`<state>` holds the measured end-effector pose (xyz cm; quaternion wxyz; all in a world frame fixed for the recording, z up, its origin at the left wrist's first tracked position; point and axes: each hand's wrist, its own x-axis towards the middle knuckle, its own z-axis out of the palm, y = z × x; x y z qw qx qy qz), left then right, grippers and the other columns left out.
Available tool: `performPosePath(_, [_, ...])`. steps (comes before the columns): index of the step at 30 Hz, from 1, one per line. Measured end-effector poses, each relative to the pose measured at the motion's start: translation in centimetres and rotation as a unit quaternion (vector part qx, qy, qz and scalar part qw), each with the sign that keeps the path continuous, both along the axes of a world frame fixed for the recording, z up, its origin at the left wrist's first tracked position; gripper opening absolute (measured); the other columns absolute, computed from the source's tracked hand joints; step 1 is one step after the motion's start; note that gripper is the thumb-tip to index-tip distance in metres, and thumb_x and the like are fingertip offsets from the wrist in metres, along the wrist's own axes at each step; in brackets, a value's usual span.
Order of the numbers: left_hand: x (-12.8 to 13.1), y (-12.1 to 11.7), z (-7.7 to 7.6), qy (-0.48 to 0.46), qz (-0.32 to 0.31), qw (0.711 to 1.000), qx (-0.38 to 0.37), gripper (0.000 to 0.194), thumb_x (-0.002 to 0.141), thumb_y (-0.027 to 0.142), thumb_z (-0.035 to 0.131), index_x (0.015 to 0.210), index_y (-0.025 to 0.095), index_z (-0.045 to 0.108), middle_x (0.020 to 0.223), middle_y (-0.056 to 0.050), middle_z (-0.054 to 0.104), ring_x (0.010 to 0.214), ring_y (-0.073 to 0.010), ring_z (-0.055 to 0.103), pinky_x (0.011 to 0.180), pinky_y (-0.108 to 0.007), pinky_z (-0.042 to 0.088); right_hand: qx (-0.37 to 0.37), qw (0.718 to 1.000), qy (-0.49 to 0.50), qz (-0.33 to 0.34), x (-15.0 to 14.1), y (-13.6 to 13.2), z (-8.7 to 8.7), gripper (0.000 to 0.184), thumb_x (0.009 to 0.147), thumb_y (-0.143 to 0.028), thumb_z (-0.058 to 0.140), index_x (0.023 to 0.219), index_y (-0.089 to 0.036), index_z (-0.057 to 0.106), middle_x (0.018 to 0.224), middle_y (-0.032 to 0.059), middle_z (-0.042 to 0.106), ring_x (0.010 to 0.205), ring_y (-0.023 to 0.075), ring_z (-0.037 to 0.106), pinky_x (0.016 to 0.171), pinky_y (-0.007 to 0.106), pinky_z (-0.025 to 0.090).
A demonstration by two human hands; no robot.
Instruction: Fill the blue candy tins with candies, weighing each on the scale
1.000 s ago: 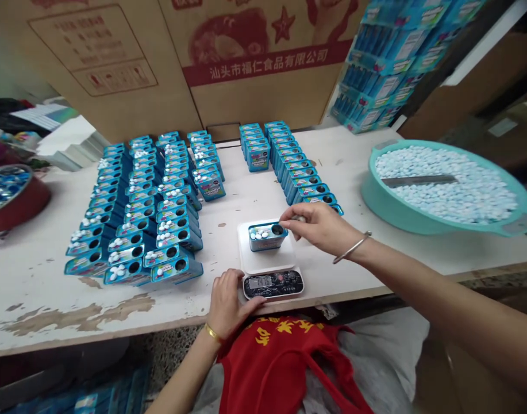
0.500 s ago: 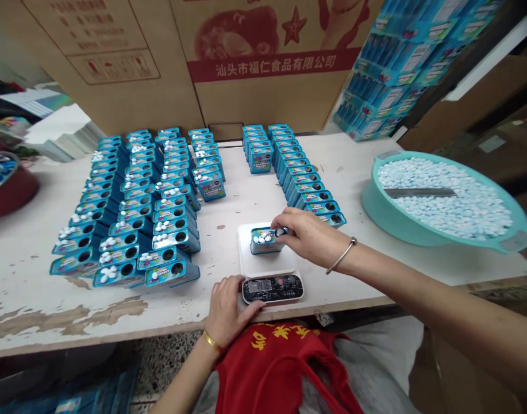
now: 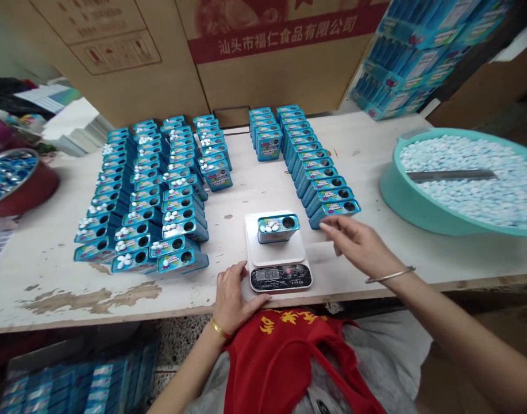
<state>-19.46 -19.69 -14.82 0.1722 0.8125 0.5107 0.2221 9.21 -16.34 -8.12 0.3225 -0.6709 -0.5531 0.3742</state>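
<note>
A blue tin [image 3: 278, 234] stands on the white kitchen scale [image 3: 295, 253], with several white candies on its top beside a round dark hole. My left hand [image 3: 233, 299] lies on the table's front edge against the scale's left side, fingers bent loosely and thumb stretched out. To the right of the scale, my right hand [image 3: 360, 244] hovers over the table with loosely curled fingers and nothing visible in them. Its fingertips are near the front tin [image 3: 334, 213] of the right-hand row. The scale's lit display [image 3: 267, 275] shows digits.
Rows of blue tins [image 3: 181, 261], many topped with white candies, fill the left. A turquoise basin [image 3: 401, 198] of white candies with a dark flat bar stands right. At left is a red bowl [image 3: 43, 184] of wrapped sweets; behind, a large carton [image 3: 280, 80] and stacked blue packs [image 3: 388, 86].
My right hand has left the tin's hole and moved right, off the scale. The display's digits have changed. My left hand stays by the scale; the view has shifted slightly.
</note>
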Motion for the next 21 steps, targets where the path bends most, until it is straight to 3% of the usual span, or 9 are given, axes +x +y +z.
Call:
performPosePath(3, [0.3,0.0,-0.2,0.019,0.001,1.0,0.01,0.079,0.074,0.052,0.064,0.135,0.016,0.028,0.099,-0.006,0.059,0.086,-0.0202,0.057,0.081,-0.036,0.041,-0.135,0.985,0.098,-0.032,-0.7,-3.2,-3.6,0.054,0.083,-0.059,0.046,0.113,-0.016,0.053,0.064,-0.0018,0.054,0.044,0.0118,0.051,0.042,0.025,0.04])
performPosePath(5, [0.5,0.2,-0.2,0.029,0.0,1.0,0.008,0.082,0.075,0.052,0.064,0.138,0.016,0.025,0.098,-0.006,0.059,0.085,-0.0198,0.057,0.081,-0.036,0.04,-0.198,0.966,0.165,-0.019,-1.8,-4.6,-4.7,0.056,0.083,-0.062,0.042,0.115,-0.017,0.05,0.065,-0.002,0.054,0.042,0.0126,0.053,0.035,0.023,0.036])
performPosePath(8, [0.7,0.6,-0.2,0.034,-0.004,0.999,-0.008,0.086,0.075,0.053,0.064,0.14,0.017,0.021,0.099,-0.006,0.059,0.085,-0.0194,0.057,0.082,-0.036,0.039,-0.209,0.955,0.208,-0.013,-2.9,-5.0,-4.9,0.056,0.083,-0.063,0.041,0.115,-0.018,0.051,0.062,-0.0032,0.052,0.043,0.0131,0.056,0.035,0.022,0.038])
performPosePath(14, [1.4,2.6,-0.3,0.046,0.013,0.998,-0.03,0.09,0.074,0.055,0.064,0.141,0.016,0.019,0.098,-0.006,0.059,0.088,-0.0211,0.056,0.082,-0.038,0.038,-0.185,0.96,0.21,0.0,-2.6,-2.4,-5.5,0.056,0.083,-0.063,0.041,0.114,-0.018,0.054,0.06,-0.0041,0.049,0.045,0.0124,0.055,0.038,0.022,0.041])
performPosePath(18, [1.6,4.8,1.2,0.079,0.019,0.997,0.01,0.088,0.073,0.058,0.063,0.14,0.017,0.025,0.107,-0.011,0.059,0.098,-0.0265,0.055,0.084,-0.041,0.039,-0.153,0.972,0.176,0.019,-1.8,-1.1,-3.8,0.052,0.081,-0.062,0.045,0.102,-0.017,0.061,0.062,-0.0012,0.053,0.046,0.0129,0.054,0.042,0.024,0.041])
performPosePath(21, [2.0,6.5,3.8,0.049,0.031,0.992,0.11,0.085,0.075,0.058,0.06,0.141,0.017,0.026,0.124,-0.017,0.052,0.114,-0.0302,0.049,0.093,-0.043,0.036,-0.012,0.998,0.051,-0.023,1.1,-1.0,-0.4,0.044,0.08,-0.057,0.051,0.096,-0.019,0.066,0.068,0.0025,0.06,0.054,0.0151,0.053,0.055,0.028,0.044])
